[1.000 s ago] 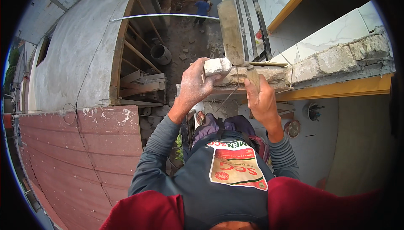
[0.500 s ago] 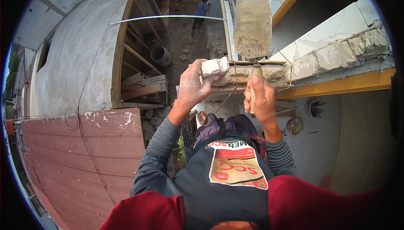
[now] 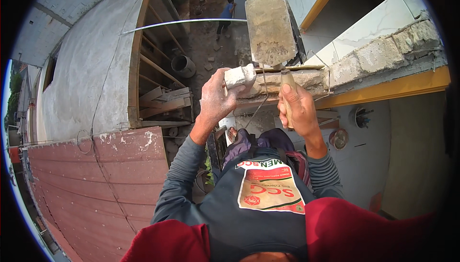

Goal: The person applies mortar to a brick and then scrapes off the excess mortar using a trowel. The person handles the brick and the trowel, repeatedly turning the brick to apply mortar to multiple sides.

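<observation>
My left hand (image 3: 215,96) is closed around a pale, rough block (image 3: 240,76) at the left end of a narrow wall top. Wrapped round the wooden handle of a trowel (image 3: 271,27), my right hand (image 3: 298,108) holds the tool with its broad, mortar-stained blade pointing away from me. The blade hangs above the far side of the wall, a little right of the block. Between my hands runs the rough top of the wall (image 3: 306,82), with thin bent wires (image 3: 328,77) around it.
A yellow beam (image 3: 383,95) runs below the wall at right. Buckets stand lower down: one with tools (image 3: 359,117), another (image 3: 339,139), and a grey one (image 3: 183,65) in the alley. A person in blue (image 3: 225,17) stands there. Reddish roofing (image 3: 96,180) lies at left.
The trowel blade has swung slightly left, closer to the block. My left hand keeps its hold on the block, and my view has shifted a little.
</observation>
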The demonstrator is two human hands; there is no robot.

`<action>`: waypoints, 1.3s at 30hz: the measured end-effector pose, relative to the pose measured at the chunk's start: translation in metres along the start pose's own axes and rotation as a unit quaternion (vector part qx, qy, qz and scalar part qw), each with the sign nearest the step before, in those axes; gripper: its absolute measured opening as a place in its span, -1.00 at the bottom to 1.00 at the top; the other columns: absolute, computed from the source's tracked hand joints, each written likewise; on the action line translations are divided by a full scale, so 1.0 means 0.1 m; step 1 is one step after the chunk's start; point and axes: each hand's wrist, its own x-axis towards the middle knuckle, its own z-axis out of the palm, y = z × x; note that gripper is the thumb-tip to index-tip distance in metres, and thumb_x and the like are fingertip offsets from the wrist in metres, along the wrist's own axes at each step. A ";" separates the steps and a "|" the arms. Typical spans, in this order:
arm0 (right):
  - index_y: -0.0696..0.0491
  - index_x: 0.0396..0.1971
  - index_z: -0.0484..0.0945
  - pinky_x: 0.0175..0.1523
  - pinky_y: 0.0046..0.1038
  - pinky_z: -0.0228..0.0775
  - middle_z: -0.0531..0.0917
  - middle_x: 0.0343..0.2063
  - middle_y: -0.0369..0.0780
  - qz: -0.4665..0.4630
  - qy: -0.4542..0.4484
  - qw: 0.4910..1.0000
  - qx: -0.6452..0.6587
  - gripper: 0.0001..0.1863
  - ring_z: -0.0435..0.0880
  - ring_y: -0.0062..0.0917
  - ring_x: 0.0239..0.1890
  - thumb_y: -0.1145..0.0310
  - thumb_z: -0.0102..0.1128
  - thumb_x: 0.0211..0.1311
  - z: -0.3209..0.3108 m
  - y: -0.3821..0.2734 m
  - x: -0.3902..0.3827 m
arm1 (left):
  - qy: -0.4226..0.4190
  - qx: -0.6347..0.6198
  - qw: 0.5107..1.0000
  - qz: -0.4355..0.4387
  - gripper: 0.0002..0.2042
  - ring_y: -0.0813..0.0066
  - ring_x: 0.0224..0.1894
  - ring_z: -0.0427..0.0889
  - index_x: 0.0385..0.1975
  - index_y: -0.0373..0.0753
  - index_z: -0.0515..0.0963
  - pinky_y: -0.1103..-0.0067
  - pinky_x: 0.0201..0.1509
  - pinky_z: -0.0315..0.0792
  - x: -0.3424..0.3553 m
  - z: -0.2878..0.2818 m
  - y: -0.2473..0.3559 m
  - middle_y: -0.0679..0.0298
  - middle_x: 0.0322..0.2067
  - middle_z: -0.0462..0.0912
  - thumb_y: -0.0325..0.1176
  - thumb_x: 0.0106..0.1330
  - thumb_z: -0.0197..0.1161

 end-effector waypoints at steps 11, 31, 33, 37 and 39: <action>0.25 -0.25 0.48 -0.41 -0.23 0.42 0.59 -0.65 -0.05 -0.203 0.109 0.950 -0.212 -0.56 0.63 -0.22 -0.59 0.08 0.14 0.49 0.03 0.12 -0.14 | -0.008 0.003 1.000 -0.009 -0.62 0.32 -0.02 0.75 0.02 -0.40 0.50 0.41 0.11 0.62 -0.01 0.01 0.00 0.06 -0.14 0.73 -0.57 0.18 0.37; 0.26 -0.33 0.44 -0.42 -0.18 0.36 0.51 -0.66 0.05 -0.083 0.032 0.948 -0.305 -0.55 0.51 0.00 -0.61 0.09 0.14 0.49 -0.06 0.01 0.00 | 0.005 0.018 1.000 0.000 -0.62 0.32 -0.07 0.76 0.00 -0.39 0.50 0.40 0.06 0.64 -0.03 0.02 -0.04 0.06 -0.17 0.73 -0.55 0.17 0.40; 0.27 -0.30 0.46 -0.41 -0.21 0.37 0.53 -0.66 0.03 -0.063 0.061 0.978 -0.190 -0.56 0.49 -0.02 -0.63 0.10 0.13 0.49 0.00 -0.12 -0.10 | 0.008 0.017 1.000 0.005 -0.61 0.31 -0.08 0.77 0.00 -0.39 0.50 0.41 0.05 0.64 -0.02 0.04 -0.05 0.05 -0.18 0.73 -0.55 0.16 0.40; 0.27 -0.30 0.45 -0.41 -0.21 0.37 0.52 -0.66 0.04 -0.174 0.082 0.951 -0.241 -0.56 0.47 -0.02 -0.64 0.11 0.12 0.50 -0.04 0.09 -0.02 | 0.001 0.029 1.000 -0.003 -0.59 0.29 -0.10 0.77 0.00 -0.41 0.49 0.42 0.03 0.63 -0.01 0.04 0.00 0.03 -0.18 0.73 -0.54 0.15 0.42; 0.28 -0.29 0.44 -0.41 -0.19 0.37 0.55 -0.62 0.07 -0.088 0.035 0.949 -0.300 -0.56 0.51 0.01 -0.61 0.11 0.12 0.50 -0.06 0.02 -0.01 | 0.003 0.019 1.000 0.005 -0.59 0.29 -0.10 0.77 0.00 -0.41 0.49 0.42 0.03 0.63 -0.03 0.03 -0.03 0.03 -0.18 0.73 -0.53 0.15 0.42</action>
